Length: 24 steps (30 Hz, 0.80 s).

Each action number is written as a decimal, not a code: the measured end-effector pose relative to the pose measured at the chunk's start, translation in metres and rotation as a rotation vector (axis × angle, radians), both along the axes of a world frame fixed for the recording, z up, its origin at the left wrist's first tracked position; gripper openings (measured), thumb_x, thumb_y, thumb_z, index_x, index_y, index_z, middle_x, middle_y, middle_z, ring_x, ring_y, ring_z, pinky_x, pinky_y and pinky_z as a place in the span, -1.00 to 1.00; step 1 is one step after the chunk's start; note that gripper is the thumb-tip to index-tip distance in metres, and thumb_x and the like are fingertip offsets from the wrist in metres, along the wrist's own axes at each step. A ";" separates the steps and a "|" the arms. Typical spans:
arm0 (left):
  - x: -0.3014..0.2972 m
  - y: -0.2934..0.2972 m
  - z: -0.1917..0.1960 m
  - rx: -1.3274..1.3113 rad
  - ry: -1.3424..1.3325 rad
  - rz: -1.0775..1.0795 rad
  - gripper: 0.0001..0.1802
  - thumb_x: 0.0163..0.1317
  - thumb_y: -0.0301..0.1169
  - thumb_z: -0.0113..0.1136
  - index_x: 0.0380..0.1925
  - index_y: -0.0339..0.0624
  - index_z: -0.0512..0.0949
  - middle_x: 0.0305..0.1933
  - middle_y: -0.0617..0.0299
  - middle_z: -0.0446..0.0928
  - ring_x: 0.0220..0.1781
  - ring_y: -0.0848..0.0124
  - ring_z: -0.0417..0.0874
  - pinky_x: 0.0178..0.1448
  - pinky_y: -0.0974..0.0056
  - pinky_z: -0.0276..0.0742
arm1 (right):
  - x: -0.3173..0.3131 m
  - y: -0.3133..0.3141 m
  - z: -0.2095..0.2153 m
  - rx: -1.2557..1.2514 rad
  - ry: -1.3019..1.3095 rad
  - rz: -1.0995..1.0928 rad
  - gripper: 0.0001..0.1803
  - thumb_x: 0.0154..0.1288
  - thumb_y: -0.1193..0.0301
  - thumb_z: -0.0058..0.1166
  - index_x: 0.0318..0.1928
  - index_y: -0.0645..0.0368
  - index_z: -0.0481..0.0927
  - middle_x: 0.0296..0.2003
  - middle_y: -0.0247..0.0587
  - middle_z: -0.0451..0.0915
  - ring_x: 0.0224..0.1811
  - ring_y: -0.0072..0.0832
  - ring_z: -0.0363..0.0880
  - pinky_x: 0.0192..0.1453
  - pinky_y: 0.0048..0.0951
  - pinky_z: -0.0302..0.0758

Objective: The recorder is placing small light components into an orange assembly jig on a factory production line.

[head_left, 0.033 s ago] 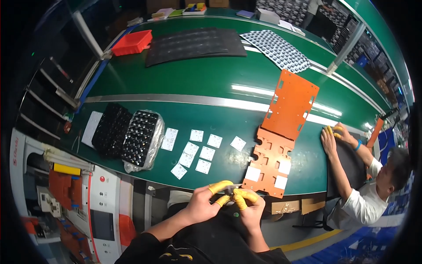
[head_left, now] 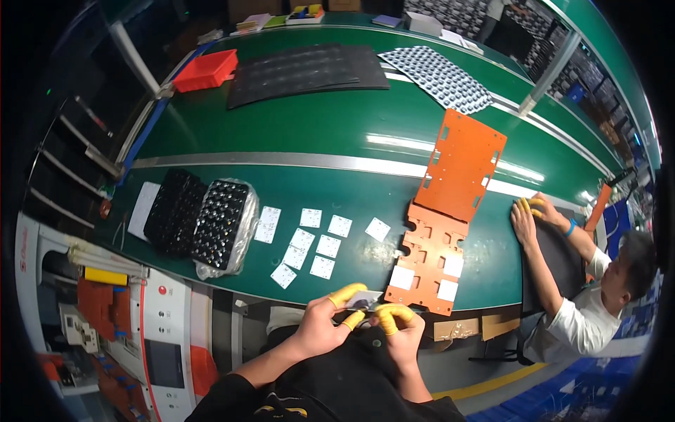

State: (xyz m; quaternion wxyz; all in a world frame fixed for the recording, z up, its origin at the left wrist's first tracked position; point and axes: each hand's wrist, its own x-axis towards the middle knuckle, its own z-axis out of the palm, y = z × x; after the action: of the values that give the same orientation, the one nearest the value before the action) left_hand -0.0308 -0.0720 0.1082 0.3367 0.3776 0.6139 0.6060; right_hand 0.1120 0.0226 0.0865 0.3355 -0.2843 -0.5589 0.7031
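Note:
My left hand (head_left: 329, 318), with yellow covers on its fingers, pinches a small white circuit board (head_left: 365, 298) just off the bench's near edge. A small dark part (head_left: 361, 304) shows on the board by the fingertips. My right hand (head_left: 399, 328), also in yellow finger covers, is closed beside the board's right end; whatever its fingertips hold, if anything, is hidden. Right of the board, an orange fixture plate (head_left: 420, 246) with cutouts carries three white boards, and its orange lid (head_left: 460, 169) lies folded back. Several loose white boards (head_left: 328, 245) lie left of the fixture.
To the left, black trays (head_left: 223, 221) of small dark parts sit in clear plastic. Farther back are a red bin (head_left: 206, 70), black sheets (head_left: 302, 74) and a sheet of dotted pieces (head_left: 443, 77). A co-worker (head_left: 583, 302) sits at right, hands on the bench.
The white board between my hands has turned so its face shows more. My right fingertips have drawn slightly apart from the left ones. The whole view has shifted a little.

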 end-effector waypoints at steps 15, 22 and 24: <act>0.000 0.051 -0.052 -0.020 0.621 -0.319 -0.60 0.12 -0.50 0.32 -0.02 -0.31 0.49 -0.30 0.02 0.66 -0.28 0.16 0.74 -0.19 0.18 0.62 | 0.011 0.033 -0.027 -0.594 -0.061 -0.029 -0.81 0.38 0.36 0.13 -0.29 0.25 0.56 -0.43 -0.36 0.55 -0.50 -0.67 0.44 -0.41 -0.63 0.35; 0.000 0.113 -0.074 -0.260 -0.334 -0.089 -0.72 0.28 -0.60 0.05 -0.02 -0.51 0.49 -0.36 0.15 0.63 -0.47 0.60 0.58 -0.46 0.44 0.46 | -0.021 0.043 -0.024 0.812 -0.590 -0.210 -0.57 0.21 0.57 0.08 0.10 0.47 0.45 0.15 0.24 0.41 0.27 0.17 0.33 0.34 -0.07 0.32; -0.001 0.126 -0.089 -0.293 -0.320 -0.055 -0.74 0.27 -0.64 -0.02 -0.06 -0.51 0.51 -0.24 0.17 0.60 -0.30 0.58 0.59 -0.29 0.46 0.49 | -0.029 0.050 -0.027 0.825 -0.630 -0.202 -0.57 0.22 0.57 0.07 0.11 0.50 0.43 0.17 0.26 0.39 0.28 0.18 0.32 0.35 -0.05 0.32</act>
State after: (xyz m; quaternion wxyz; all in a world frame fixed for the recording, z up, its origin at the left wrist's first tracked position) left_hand -0.0314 0.0543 0.0189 0.4976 0.2402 0.6236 0.5530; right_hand 0.0831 0.0726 0.0596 0.3013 -0.3787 -0.8326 0.2694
